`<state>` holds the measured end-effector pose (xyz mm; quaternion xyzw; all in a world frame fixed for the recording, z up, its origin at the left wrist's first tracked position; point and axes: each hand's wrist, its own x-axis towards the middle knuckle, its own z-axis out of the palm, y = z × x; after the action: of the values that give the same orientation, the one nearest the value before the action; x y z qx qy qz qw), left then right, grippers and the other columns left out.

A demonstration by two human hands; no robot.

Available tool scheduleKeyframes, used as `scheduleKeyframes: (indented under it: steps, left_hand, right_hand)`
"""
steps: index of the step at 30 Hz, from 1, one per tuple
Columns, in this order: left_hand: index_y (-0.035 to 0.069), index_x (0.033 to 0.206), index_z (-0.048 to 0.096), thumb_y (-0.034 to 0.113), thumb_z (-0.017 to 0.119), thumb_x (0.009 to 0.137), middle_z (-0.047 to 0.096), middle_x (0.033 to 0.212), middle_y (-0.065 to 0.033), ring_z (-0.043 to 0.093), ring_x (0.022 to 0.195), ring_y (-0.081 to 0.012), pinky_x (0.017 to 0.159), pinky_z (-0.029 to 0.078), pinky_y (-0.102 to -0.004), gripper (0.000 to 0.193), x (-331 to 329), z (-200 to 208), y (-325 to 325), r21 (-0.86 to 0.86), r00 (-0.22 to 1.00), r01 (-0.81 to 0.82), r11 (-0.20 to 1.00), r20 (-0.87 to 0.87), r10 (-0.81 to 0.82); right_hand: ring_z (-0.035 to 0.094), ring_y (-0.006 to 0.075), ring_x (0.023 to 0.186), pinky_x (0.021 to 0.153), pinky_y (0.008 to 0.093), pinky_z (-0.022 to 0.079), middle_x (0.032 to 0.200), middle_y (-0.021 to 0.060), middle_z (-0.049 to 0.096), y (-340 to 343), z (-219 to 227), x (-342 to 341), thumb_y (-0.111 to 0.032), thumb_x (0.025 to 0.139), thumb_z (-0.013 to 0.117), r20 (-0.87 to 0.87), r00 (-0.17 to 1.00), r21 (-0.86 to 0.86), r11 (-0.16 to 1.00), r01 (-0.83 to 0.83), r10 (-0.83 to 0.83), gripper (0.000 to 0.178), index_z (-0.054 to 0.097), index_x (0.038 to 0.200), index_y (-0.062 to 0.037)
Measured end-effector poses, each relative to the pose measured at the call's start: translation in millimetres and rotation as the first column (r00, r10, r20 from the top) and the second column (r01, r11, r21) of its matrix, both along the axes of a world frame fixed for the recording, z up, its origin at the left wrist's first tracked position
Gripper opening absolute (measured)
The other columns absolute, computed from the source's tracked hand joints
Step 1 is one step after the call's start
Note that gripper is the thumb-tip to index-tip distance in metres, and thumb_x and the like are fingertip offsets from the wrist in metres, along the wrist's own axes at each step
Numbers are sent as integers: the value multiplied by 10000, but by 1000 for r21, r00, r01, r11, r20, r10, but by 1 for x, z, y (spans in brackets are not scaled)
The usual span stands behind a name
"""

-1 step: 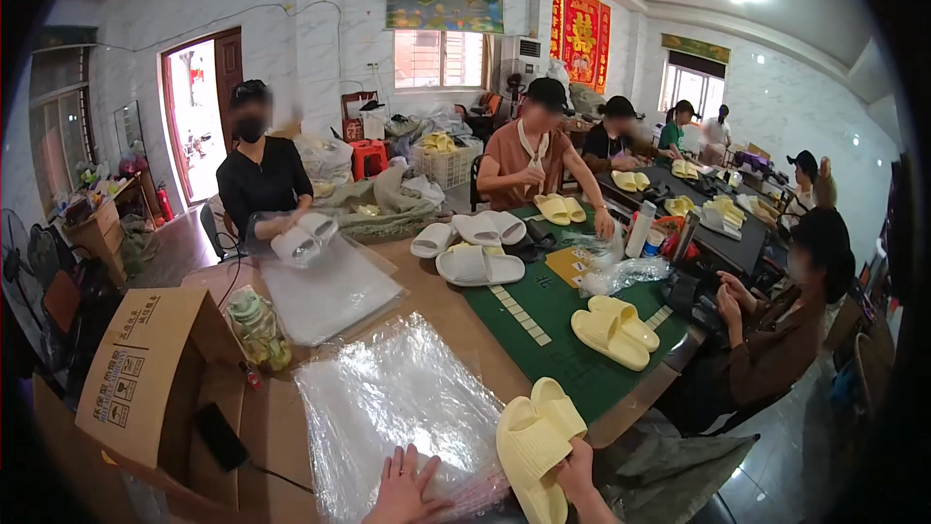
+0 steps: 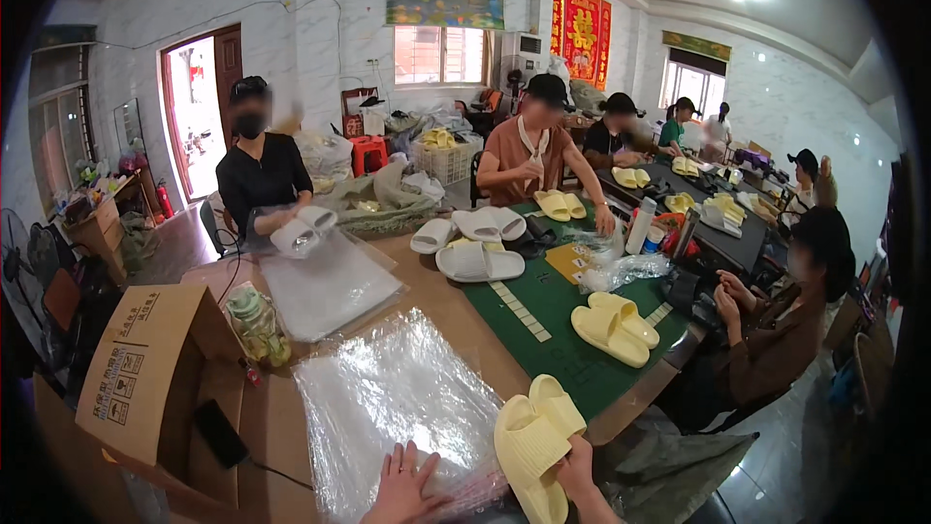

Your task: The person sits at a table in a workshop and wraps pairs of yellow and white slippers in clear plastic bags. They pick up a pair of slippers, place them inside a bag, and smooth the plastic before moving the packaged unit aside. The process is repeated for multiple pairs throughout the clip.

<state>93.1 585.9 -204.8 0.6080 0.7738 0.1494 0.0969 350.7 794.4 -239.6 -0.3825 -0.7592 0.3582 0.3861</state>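
Note:
My right hand (image 2: 579, 476) is closed on a pair of pale yellow slippers (image 2: 535, 442) with ribbed straps, held together at the table's near edge. Part of its grip is hidden behind the slippers. My left hand (image 2: 405, 490) lies flat, fingers spread, on a stack of clear plastic bags (image 2: 388, 379). The bags' glossy top reflects the light. Beyond my right hand, another yellow slipper pair (image 2: 616, 330) rests on the green mat (image 2: 524, 320). Several white slippers (image 2: 480, 262) sit at the mat's far left corner.
An open cardboard box (image 2: 145, 359) with a black phone (image 2: 221, 435) beside it stands at the left, near a lidded jar (image 2: 257, 325). A second bag stack (image 2: 325, 291) lies farther off. Co-workers handle slippers around the table; one holds a bagged white pair (image 2: 303, 231). A white bottle (image 2: 640, 225) stands far right.

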Motion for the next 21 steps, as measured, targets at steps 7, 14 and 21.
scheduleKeyframes:
  steps: [7, 14, 21]
  left_hand:
    - [177, 1415, 490, 493, 556, 933, 303, 1525, -273, 291, 1403, -470, 1135, 242, -594, 580, -16, -37, 15, 140, 997, -48, 989, -54, 56]
    - [181, 1428, 477, 534, 631, 864, 337, 1519, -237, 300, 1399, -454, 1139, 258, -562, 683, 4, -16, 8, 187, 999, 25, 982, -33, -20]
    - [188, 1389, 502, 341, 626, 920, 412, 1483, -185, 379, 1362, -421, 1120, 318, -536, 508, 3, -27, 9, 260, 999, 19, 965, -38, -9]
  right_hand:
    - [653, 215, 1028, 880, 343, 496, 1092, 113, 701, -18, 44, -7, -129, 903, 627, -198, 977, -26, 996, -86, 80, 302, 637, 1142, 56]
    - [657, 211, 1001, 880, 326, 496, 1080, 117, 702, -28, 59, 0, -142, 903, 652, -193, 977, -7, 996, -90, 87, 319, 637, 1165, 40]
    - [677, 233, 1022, 884, 339, 511, 1095, 123, 709, -32, 65, 6, -129, 870, 690, -102, 979, -18, 984, -177, 175, 330, 652, 1158, 28]
